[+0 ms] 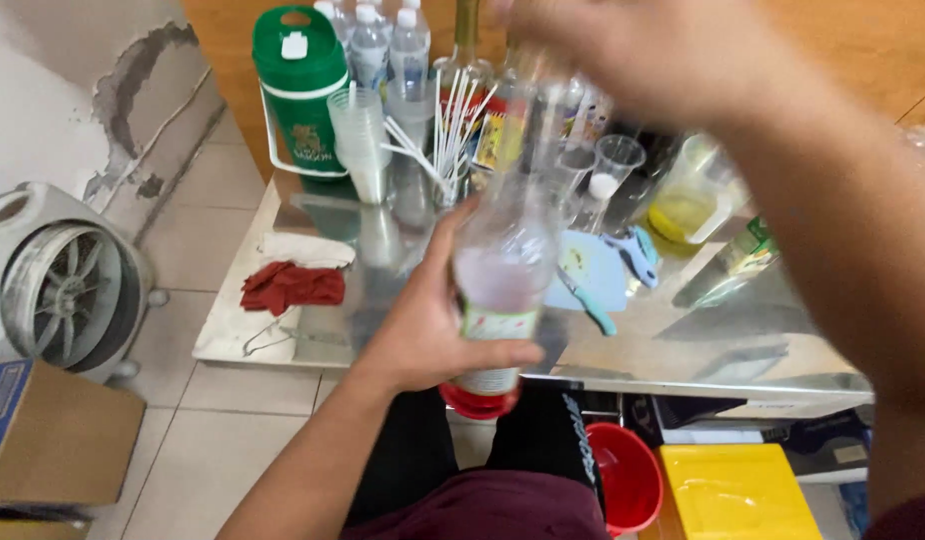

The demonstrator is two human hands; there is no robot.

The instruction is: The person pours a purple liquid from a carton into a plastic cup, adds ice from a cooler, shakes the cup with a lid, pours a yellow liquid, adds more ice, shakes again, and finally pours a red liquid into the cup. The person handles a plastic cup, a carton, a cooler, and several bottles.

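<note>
Steel table (683, 350) on a tiled floor carries the clutter. Over its near edge the left hand (423, 330) wraps a clear bottle (498, 290) around its middle, keeping it clear of the table. Its long axis runs near upright, red base toward the lap, neck up and away. Right hand (603, 45), blurred, hovers above the neck; I cannot tell its grip. Beyond stand cups (363, 135), straws (448, 130), a green jug (301, 85).
</note>
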